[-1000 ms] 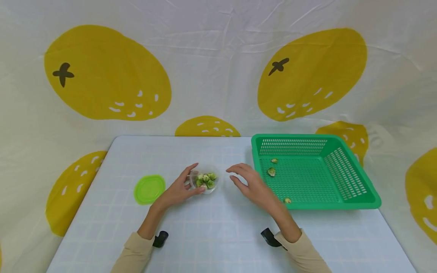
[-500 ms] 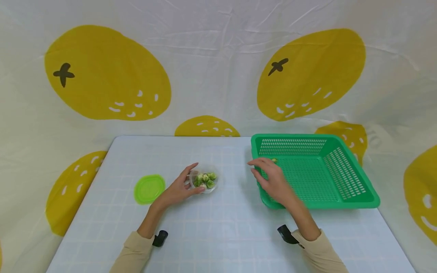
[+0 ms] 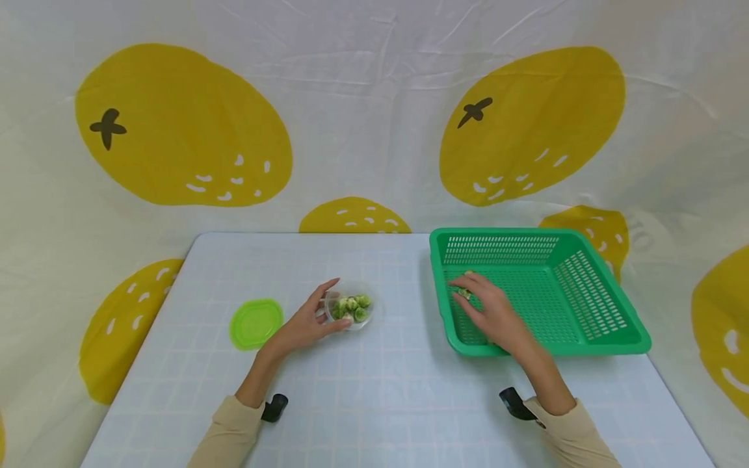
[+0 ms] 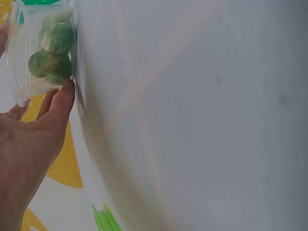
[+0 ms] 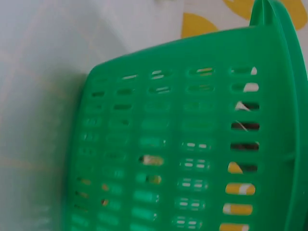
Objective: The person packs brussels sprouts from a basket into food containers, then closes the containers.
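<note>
In the head view my left hand (image 3: 307, 325) holds a clear plastic tub (image 3: 374, 305), thumb on the near side and fingers round the far side. Several Brussels sprouts (image 3: 353, 305) lie inside it; the left wrist view shows the green sprouts (image 4: 58, 38) through the tub's wall. My right hand (image 3: 491, 312) is down inside the green basket (image 3: 541, 349), at its left end. Between its thumb and fingers a Brussels sprout (image 3: 464, 293) shows, the fingertips right around it. Another sprout peeks out just beyond the fingers. The right wrist view shows the basket's slotted side (image 5: 192, 53), which hides the fingers.
A lime-green lid (image 3: 255, 324) lies flat on the table (image 3: 351, 403), left of the tub. The basket fills the table's right side, its rim raised around the right hand. A white curtain (image 3: 363, 130) with yellow fruit prints hangs behind the table.
My right hand has moved right, from beside the tub over the basket's left rim and down to the sprouts inside. The left hand and the tub have stayed in place.
</note>
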The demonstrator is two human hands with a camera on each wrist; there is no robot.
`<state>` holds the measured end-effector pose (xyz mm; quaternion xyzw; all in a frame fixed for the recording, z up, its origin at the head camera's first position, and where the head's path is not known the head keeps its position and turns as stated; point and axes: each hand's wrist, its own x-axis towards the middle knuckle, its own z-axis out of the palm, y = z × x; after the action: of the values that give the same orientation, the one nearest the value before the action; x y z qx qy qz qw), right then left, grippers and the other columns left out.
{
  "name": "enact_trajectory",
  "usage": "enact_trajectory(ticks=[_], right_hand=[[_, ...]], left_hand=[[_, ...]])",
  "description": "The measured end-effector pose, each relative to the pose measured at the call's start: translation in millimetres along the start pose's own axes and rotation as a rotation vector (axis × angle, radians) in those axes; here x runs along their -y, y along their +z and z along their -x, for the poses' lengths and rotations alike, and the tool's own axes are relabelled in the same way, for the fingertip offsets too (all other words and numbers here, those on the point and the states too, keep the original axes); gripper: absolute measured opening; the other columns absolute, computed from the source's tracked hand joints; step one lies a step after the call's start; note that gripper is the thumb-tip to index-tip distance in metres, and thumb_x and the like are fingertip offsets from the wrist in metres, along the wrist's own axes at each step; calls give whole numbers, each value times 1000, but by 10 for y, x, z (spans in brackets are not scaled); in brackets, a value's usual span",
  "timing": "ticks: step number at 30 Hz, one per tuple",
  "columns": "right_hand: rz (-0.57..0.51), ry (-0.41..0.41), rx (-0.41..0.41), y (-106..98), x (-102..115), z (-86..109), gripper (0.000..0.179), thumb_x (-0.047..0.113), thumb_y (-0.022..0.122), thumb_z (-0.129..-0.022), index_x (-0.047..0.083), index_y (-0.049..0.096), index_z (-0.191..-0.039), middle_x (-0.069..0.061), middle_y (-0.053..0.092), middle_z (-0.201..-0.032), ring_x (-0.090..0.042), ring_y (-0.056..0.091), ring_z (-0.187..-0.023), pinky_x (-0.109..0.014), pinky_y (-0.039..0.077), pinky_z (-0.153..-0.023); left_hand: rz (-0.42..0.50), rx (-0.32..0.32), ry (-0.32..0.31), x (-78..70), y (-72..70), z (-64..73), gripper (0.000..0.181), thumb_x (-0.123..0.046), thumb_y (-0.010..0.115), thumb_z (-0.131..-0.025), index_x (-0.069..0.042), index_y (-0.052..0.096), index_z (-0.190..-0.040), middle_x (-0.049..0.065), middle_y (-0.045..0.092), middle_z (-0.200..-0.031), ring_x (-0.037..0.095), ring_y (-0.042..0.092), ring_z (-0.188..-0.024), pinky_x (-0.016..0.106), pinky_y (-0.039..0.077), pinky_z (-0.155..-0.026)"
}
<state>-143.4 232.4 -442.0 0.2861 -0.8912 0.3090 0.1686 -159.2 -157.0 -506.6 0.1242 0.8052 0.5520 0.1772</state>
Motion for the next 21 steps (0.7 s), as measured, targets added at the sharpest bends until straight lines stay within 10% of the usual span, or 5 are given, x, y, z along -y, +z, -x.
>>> enact_trajectory(ticks=[21], right_hand=[[-19,94,310,-308,-225,277,18,-2,74,-92,-3,73,-110,-11,72,-104,-31,69,-94,-45,61,-76]], left_hand=[[8,13,10,-8,11,10,96,-35,81,-91,-25,21,-165,15,25,-165,37,38,-143,52,38,-116]])
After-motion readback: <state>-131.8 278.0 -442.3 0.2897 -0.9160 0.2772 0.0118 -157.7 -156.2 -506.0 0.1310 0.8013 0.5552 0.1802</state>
